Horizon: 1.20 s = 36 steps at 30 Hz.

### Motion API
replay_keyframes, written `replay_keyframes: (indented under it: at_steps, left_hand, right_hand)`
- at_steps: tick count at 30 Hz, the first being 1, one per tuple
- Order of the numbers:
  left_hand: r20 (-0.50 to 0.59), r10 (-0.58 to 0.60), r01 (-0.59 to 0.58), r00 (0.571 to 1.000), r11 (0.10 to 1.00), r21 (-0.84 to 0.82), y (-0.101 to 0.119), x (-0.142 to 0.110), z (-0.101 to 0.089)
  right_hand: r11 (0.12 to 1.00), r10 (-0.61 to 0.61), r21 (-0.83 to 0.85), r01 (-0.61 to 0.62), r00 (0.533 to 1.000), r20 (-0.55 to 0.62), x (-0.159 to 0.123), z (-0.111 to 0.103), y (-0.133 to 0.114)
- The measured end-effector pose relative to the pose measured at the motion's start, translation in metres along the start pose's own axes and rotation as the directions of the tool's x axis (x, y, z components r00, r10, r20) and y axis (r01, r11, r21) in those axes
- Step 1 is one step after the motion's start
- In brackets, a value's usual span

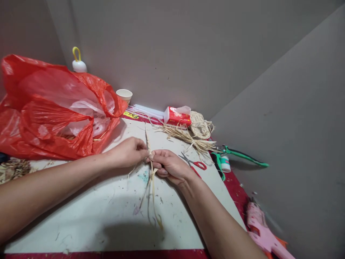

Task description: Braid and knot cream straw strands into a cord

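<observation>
Between my hands is a thin straw braid [148, 142], its plaited part pointing away from me and its loose strands [153, 194] hanging down toward me over the white board [88, 223]. My left hand [132, 153] pinches the braid from the left, fingers curled. From the right, my right hand [168, 164] grips it between thumb and fingers, just where the plait meets the loose strands. The fingertips of both hands nearly touch. Red-handled scissors [198, 165] lie beside my right hand, blades partly spread.
A red plastic bag [48, 118] stands at left. Along the back are a paper cup [124, 95], white sticks [148, 111], a tissue pack [178, 116], a coiled braid [201, 125] and a straw bundle [185, 137]. Green-handled pliers [242, 155] and a pink glue gun [261, 230] lie right.
</observation>
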<state>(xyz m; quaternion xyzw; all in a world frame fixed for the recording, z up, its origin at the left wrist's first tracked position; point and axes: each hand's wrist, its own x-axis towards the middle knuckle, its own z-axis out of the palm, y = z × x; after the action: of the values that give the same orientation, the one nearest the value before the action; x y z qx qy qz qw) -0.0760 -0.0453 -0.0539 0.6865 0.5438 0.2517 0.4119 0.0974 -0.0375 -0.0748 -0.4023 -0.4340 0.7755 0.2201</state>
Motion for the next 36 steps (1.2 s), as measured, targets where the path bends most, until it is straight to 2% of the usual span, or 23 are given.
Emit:
replay_keyframes:
  at_steps: [2, 4, 7, 11, 13, 16, 19, 21, 24, 27, 30, 32, 36]
  left_hand:
    - [0.136, -0.030, 0.041, 0.990, 0.996, -0.079, -0.003, 0.000, 0.006]
    - [0.190, -0.032, 0.058, 0.981, 0.990, -0.131, -0.004, -0.001, 0.009]
    - [0.161, 0.008, 0.010, 0.987, 0.993, -0.115, -0.003, -0.002, 0.008]
    - [0.122, 0.072, -0.072, 0.990, 0.997, -0.004, -0.003, -0.002, 0.008]
    - [0.088, 0.100, -0.110, 0.991, 0.988, 0.111, -0.004, -0.001, 0.010]
    - [0.025, 0.142, -0.142, 0.990, 0.926, 0.349, -0.002, -0.003, 0.014]
    - [0.011, 0.138, -0.129, 0.990, 0.892, 0.433, 0.001, -0.004, 0.014]
    - [0.036, 0.114, -0.119, 0.993, 0.921, 0.371, 0.002, -0.003, 0.013]
    - [0.112, 0.057, -0.077, 0.992, 0.980, 0.183, -0.001, 0.000, 0.012]
    - [0.156, -0.045, 0.046, 0.987, 0.999, -0.003, -0.005, 0.004, 0.015]
    - [0.190, -0.147, 0.178, 0.971, 0.972, -0.156, -0.005, 0.006, 0.018]
    - [0.206, -0.181, 0.222, 0.962, 0.954, -0.201, -0.004, 0.007, 0.019]
    - [0.197, -0.201, 0.241, 0.960, 0.949, -0.205, -0.005, 0.007, 0.018]
  right_hand:
    - [1.000, 0.016, 0.004, -0.016, 1.000, 0.006, 0.000, 0.000, 0.000]
    - [1.000, 0.022, 0.005, -0.022, 1.000, 0.008, 0.000, 0.000, 0.000]
    - [1.000, 0.022, -0.019, -0.022, 1.000, 0.020, -0.002, 0.001, -0.002]
    - [0.997, 0.041, -0.063, -0.038, 0.998, 0.038, -0.004, 0.001, -0.003]
    - [0.995, 0.051, -0.083, -0.047, 0.998, 0.047, -0.004, 0.000, -0.002]
    - [0.990, 0.031, -0.142, -0.024, 0.998, 0.052, -0.002, -0.003, 0.000]
    - [0.965, -0.017, -0.261, 0.028, 0.999, 0.043, -0.002, -0.005, 0.001]
    - [0.931, -0.047, -0.360, 0.056, 0.998, 0.036, -0.003, -0.005, 0.002]
    - [0.864, -0.088, -0.497, 0.088, 0.996, 0.023, -0.005, -0.004, 0.001]
    - [0.795, -0.124, -0.596, 0.111, 0.992, 0.021, -0.007, -0.003, 0.000]
    - [0.727, -0.156, -0.674, 0.133, 0.987, 0.026, -0.008, -0.003, -0.002]
    - [0.680, -0.181, -0.719, 0.145, 0.983, 0.027, -0.008, -0.002, -0.003]
    - [0.622, -0.241, -0.765, 0.166, 0.971, 0.016, -0.007, -0.001, -0.002]
